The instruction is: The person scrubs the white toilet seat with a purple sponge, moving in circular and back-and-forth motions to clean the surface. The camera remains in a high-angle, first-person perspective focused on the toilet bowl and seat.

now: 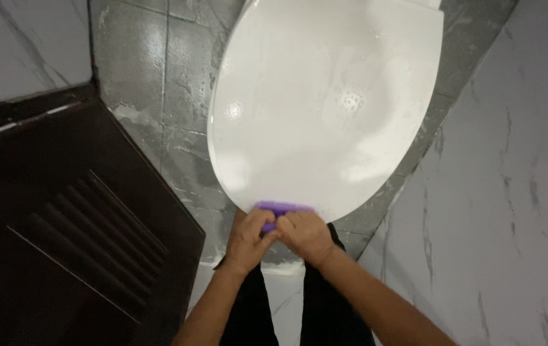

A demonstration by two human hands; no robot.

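Note:
A closed white toilet lid (325,102) fills the upper middle of the head view, wet and shiny with soap bubbles. A purple brush (281,207) presses against the lid's near edge. My left hand (248,240) and my right hand (304,235) are side by side just below the lid, both closed around the purple brush's handle. Most of the brush is hidden under my fingers.
A dark brown door (75,218) with louvred slats stands at the left. Wet grey floor tiles (152,83) surround the toilet. White marble walls lie at the upper left (17,45) and right (505,205). My dark trouser legs show below.

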